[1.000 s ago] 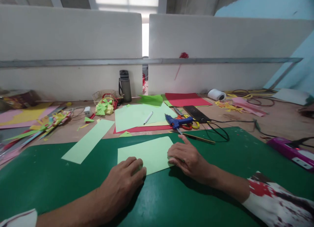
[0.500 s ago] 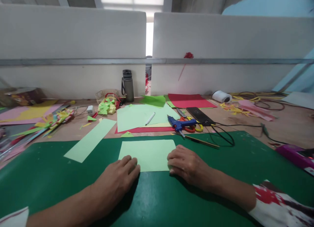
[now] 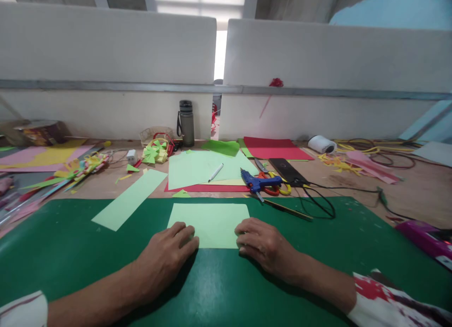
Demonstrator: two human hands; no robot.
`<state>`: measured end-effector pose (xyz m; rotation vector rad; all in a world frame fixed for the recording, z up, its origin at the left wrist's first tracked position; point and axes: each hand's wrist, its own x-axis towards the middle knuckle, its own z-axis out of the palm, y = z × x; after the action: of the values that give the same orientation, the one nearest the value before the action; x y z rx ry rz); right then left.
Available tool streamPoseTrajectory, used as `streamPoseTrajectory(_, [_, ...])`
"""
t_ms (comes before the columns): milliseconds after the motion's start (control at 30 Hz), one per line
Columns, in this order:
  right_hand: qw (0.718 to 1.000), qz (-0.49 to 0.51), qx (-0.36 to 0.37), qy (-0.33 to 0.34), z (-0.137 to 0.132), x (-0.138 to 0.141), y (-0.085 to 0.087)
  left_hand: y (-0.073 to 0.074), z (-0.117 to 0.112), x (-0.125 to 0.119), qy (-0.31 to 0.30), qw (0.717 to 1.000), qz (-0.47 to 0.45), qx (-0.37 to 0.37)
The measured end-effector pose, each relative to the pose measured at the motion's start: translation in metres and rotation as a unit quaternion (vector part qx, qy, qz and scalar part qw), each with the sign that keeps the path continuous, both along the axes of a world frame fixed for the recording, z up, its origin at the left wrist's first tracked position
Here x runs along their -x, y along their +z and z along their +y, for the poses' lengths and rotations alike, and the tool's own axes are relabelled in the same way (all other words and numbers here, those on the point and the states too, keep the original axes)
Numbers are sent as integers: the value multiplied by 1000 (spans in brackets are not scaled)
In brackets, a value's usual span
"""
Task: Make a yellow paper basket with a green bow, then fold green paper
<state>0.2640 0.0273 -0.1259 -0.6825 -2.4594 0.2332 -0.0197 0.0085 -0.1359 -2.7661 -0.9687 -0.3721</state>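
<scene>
A pale green sheet of paper point(image 3: 212, 223) lies flat on the green mat point(image 3: 219, 289) in front of me. My left hand point(image 3: 169, 251) rests at its lower left corner, fingers bent together over the edge. At the right edge, my right hand point(image 3: 266, 244) grips the sheet with curled fingers. Both thumbs are mostly hidden or low against the paper. To the left lies a loose pale green strip point(image 3: 130, 200), touched by neither hand.
Beyond the mat are a blue glue gun point(image 3: 261, 181), scissors point(image 3: 285, 189), a black phone-like device point(image 3: 287, 170) and a pen point(image 3: 215, 172) on pale green paper. Further back stand a bottle point(image 3: 186, 124) and red sheets point(image 3: 277, 149). A purple device point(image 3: 423, 237) sits at right.
My right hand has shifted slightly down and left along the sheet's right edge. My left hand stays at the lower left corner. The view has tilted a little.
</scene>
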Motion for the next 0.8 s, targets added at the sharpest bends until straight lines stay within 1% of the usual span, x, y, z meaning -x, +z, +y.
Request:
streamPoseTrajectory(133, [1000, -19, -6, -11, 0, 0, 1, 5, -1, -1, 15, 999, 44, 9])
streamPoseTrajectory(267, [999, -35, -18, -15, 6, 1, 0, 9, -4, 0, 34, 996, 78, 15])
streamPoseTrajectory(433, [999, -41, -31, -10, 13, 3, 0, 10, -5, 1, 38, 996, 76, 40])
streamPoseTrajectory(500, [999, -42, -12, -19, 11, 5, 1, 13, -3, 2, 43, 996, 56, 60])
streamPoseTrajectory(567, [997, -38, 38, -49, 9, 9, 4, 20, 2, 1, 57, 994, 1, 97])
streamPoseTrajectory(633, [991, -36, 93, -87, 7, 15, 8, 30, 8, 0, 79, 982, -81, 154])
streamPoseTrajectory(700, [986, -41, 125, -107, 9, 20, 10, 40, 15, -3, 91, 963, -146, 210])
streamPoseTrajectory(733, [985, -43, 129, -108, 10, 22, 11, 44, 18, -6, 79, 958, -159, 225])
streamPoseTrajectory(800, [985, -45, 130, -101, 13, 25, 11, 46, 22, -13, 26, 963, -153, 219])
